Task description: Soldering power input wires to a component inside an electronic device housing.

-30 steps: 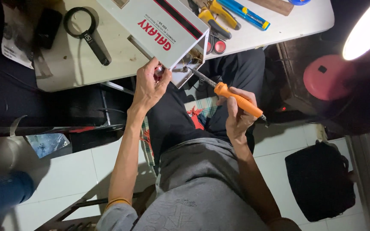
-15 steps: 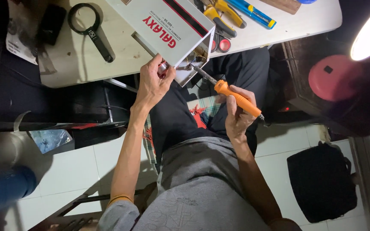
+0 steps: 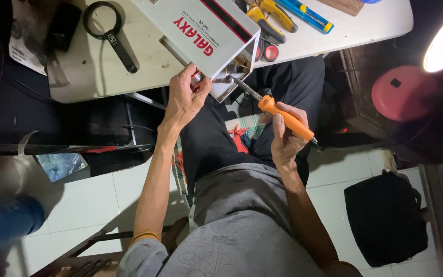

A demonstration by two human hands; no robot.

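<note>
Pliers (image 3: 268, 19), magnifier (image 3: 109, 32) beside box (image 3: 206, 36)

One white metal box (image 3: 201, 36), one orange soldering iron (image 3: 285, 119), one magnifying glass (image 3: 109, 32), two hands.

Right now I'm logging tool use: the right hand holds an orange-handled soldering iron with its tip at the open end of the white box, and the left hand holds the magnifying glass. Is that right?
Not quite. In the head view the left hand grips the edge of the white box; the magnifying glass lies untouched on the table. The right hand does hold the orange-handled soldering iron, tip at the box's open end.
</note>
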